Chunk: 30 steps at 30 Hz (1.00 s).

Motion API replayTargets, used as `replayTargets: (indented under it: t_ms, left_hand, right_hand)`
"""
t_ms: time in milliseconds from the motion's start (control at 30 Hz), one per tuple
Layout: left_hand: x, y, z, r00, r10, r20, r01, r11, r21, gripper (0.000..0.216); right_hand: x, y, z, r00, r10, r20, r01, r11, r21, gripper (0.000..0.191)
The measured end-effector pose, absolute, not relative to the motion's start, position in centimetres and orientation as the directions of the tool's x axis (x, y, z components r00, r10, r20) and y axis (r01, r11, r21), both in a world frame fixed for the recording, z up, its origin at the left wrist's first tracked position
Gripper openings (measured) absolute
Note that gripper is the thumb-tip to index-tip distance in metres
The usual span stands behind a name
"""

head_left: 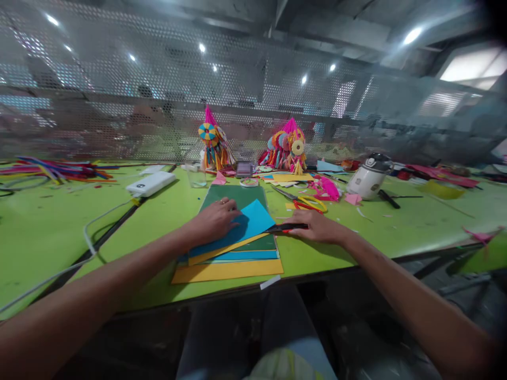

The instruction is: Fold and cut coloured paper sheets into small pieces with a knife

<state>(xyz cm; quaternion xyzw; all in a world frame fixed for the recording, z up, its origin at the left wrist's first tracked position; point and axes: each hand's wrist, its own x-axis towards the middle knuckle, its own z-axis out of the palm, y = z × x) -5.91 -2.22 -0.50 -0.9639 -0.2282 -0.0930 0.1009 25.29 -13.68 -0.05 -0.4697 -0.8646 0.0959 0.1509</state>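
Note:
My left hand (219, 219), a ring on one finger, rests with bent fingers on a sheet of blue paper (253, 219) and holds it. Beneath the blue sheet shows the edge of a yellow sheet (227, 249). In my right hand (316, 226) are scissors (283, 228) with black and red parts, their tip meeting the right edge of the blue paper. Under these sheets lie a dark green board (233, 194) and more blue and orange paper (237, 272) near the table's front edge.
Yellow-and-red-handled scissors (309, 203) lie just beyond my right hand. A white kettle (367, 177) stands to the right, a white power bank (150, 183) with a cable to the left. Two tasselled paper decorations (208, 134) stand at the back before a perforated metal screen (245, 79).

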Motion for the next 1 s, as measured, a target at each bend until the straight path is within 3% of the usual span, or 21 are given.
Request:
replayTargets:
  t_ms: [100, 233, 1000]
  left_hand:
    - [-6.9, -2.2, -1.0, 0.901, 0.369, 0.226, 0.394, -0.916, -0.074, 0.026]
    - [-7.6, -1.9, -2.3, 0.876, 0.351, 0.331, 0.375, -0.927, -0.01, 0.029]
    - [-7.7, -1.3, -3.1, 0.85, 0.355, 0.389, 0.359, -0.931, 0.065, 0.03]
  right_hand:
    - [25.1, -13.8, -0.1, -0.531, 0.828, 0.178, 0.77, 0.56, -0.305, 0.031]
    - [24.9, -13.3, -0.4, -0.543, 0.816, 0.197, 0.753, 0.578, -0.316, 0.03]
    - [23.9, -13.4, -0.5, -0.577, 0.791, 0.204, 0.715, 0.61, -0.343, 0.032]
